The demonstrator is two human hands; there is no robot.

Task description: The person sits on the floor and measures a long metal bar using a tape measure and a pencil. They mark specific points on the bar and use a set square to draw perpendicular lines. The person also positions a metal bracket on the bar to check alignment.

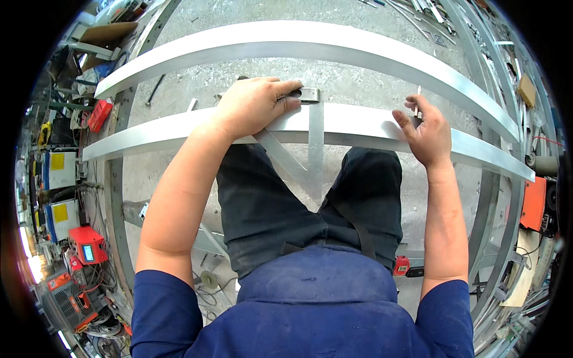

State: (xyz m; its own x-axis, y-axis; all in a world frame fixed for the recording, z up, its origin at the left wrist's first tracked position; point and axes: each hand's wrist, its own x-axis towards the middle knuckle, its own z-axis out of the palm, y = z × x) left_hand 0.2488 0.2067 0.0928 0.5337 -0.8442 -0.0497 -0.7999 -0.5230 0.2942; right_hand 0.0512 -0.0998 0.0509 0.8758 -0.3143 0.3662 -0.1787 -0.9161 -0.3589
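A silvery metal tube (358,121) lies crosswise in front of me, above my thighs. My left hand (250,106) is closed on a metal square (316,137), pressing it against the tube's top near the middle. The square's straight blade and slanted arm reach toward me past the tube's near edge and meet in a point. My palm hides part of it. Over the tube's right half, my right hand (431,132) pinches a slim, pale, pointed marking pen (417,100), tip up. A second metal tube (298,32) runs parallel, farther away.
Steel rails (114,179) run along the left and right. Left of them stand a red box with a small screen (88,246) and an orange-grey machine (65,301). An orange machine (533,203) stands at right. A red tape measure (401,265) is beside my right hip.
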